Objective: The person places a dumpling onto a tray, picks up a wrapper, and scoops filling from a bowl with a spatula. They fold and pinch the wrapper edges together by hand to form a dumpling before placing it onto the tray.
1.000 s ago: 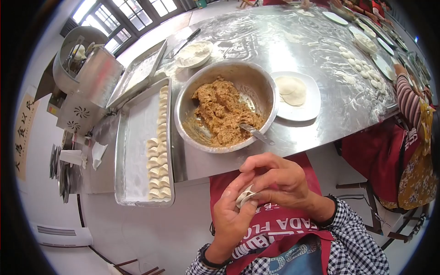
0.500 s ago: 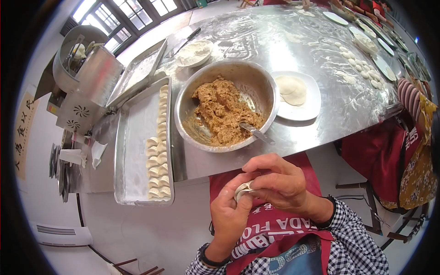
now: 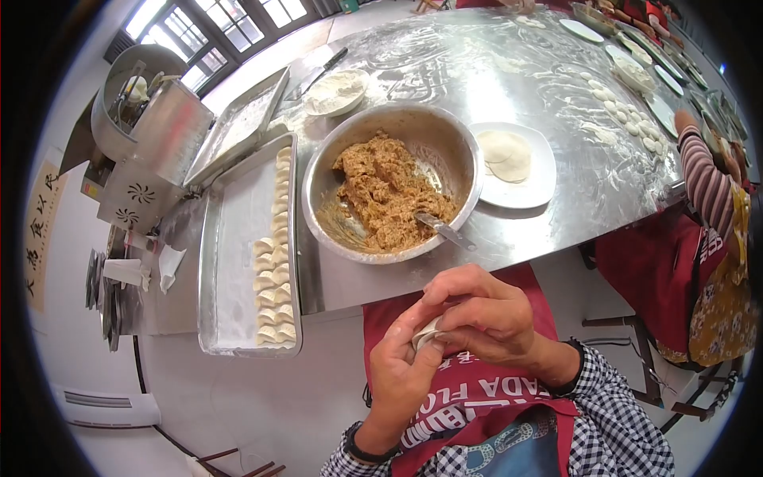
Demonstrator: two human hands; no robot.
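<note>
Between both hands is a pale dumpling (image 3: 427, 331), mostly covered by the fingers. My left hand (image 3: 401, 354) is closed around it from the left and below. My right hand (image 3: 493, 318) pinches its edge from the right. Just beyond the hands stands a steel bowl (image 3: 314, 179) of brown minced filling (image 3: 385, 191), with a metal spoon or spatula (image 3: 447, 230) stuck in it. To its right a white plate (image 3: 536, 187) carries several round dough wrappers (image 3: 507, 157). A metal tray (image 3: 226, 262) at left holds rows of folded dumplings (image 3: 274, 290).
A floury steel table (image 3: 445, 67) spreads ahead, with a bowl of flour (image 3: 336, 91) and a knife (image 3: 326, 71) at its back left. Small dough pieces (image 3: 624, 115) lie at right. A co-worker's striped sleeve (image 3: 707, 183) reaches toward the table's right edge.
My hands shift slightly and close further over the dumpling, so less of it shows. At right, the co-worker's arm has moved forward toward the table.
</note>
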